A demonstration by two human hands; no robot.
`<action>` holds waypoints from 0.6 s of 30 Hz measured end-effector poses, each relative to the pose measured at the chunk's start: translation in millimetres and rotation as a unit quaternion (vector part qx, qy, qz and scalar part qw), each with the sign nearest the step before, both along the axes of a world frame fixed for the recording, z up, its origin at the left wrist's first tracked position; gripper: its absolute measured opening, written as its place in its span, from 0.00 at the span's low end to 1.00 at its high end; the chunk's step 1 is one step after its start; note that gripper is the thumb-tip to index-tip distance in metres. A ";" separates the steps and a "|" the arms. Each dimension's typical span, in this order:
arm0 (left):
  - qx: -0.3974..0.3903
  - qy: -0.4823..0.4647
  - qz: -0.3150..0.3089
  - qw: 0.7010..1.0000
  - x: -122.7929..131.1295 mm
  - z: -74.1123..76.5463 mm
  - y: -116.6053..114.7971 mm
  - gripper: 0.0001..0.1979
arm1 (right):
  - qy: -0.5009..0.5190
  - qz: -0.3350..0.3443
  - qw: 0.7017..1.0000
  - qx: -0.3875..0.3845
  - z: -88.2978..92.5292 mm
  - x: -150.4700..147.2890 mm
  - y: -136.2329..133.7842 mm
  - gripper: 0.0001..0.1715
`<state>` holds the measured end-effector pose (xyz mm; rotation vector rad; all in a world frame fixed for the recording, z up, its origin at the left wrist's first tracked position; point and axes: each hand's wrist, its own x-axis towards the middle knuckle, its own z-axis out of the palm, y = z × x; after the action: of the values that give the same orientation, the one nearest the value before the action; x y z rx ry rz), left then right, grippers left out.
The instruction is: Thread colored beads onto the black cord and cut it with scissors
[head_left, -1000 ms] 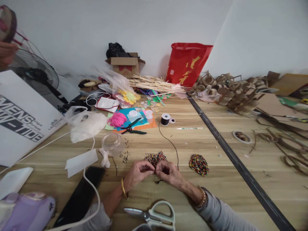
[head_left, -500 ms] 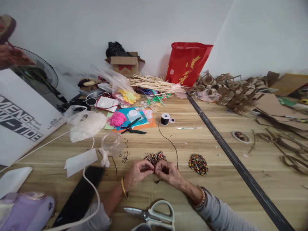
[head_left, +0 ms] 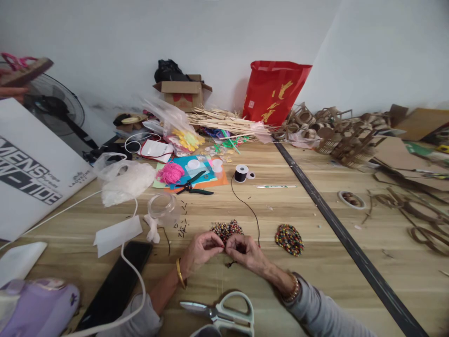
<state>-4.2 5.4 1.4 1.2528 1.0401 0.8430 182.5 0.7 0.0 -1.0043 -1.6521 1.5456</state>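
My left hand (head_left: 199, 252) and my right hand (head_left: 246, 252) rest on the wooden table, fingertips pinched together at a small beaded piece (head_left: 227, 230) of mixed colours. A thin black cord (head_left: 247, 206) runs from my right hand up to a black spool (head_left: 240, 173). A short dark cord end hangs below my fingers. A second round beaded disc (head_left: 289, 239) lies just right of my right hand. Both hands are closed in a pinch on the beadwork and cord.
White-handled scissors (head_left: 224, 313) lie near the front edge. A black phone (head_left: 117, 283), white cable, clear jar (head_left: 163, 209), black pliers (head_left: 191, 187), pink yarn (head_left: 170, 173) and plastic bags sit left. A red bag (head_left: 273, 91), sticks and cardboard pieces fill the back and right. Another person's hand (head_left: 12, 89) holds a woven object at far left.
My hands stay pinched at the beadwork with hardly any movement. The other person's hand at far left has turned the woven object flat.
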 end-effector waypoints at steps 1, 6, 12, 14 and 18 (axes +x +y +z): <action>0.000 0.001 0.000 1.000 -0.1 0.7 0.0 0.07 | 0.001 0.000 1.000 -0.001 -0.1 -0.1 0.0 0.22; 0.007 0.013 -0.006 1.000 -0.6 3.2 -0.3 0.07 | 0.007 -0.004 1.000 0.001 -2.5 -0.8 0.1 0.22; 0.009 0.016 -0.011 1.000 -0.4 3.0 -0.2 0.08 | 0.002 -0.002 1.000 0.000 -4.6 -0.3 0.3 0.22; 0.011 0.014 -0.012 1.000 -0.5 2.7 -0.2 0.08 | 0.001 -0.003 1.000 0.002 -4.7 0.1 0.4 0.22; 0.013 0.014 -0.010 1.000 -0.6 2.8 -0.9 0.07 | 0.006 0.003 1.000 0.004 -4.0 0.3 0.4 0.22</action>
<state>-4.8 4.6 4.1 1.2988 1.0409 0.8281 182.8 1.1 -4.0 -0.9846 -1.6523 1.5454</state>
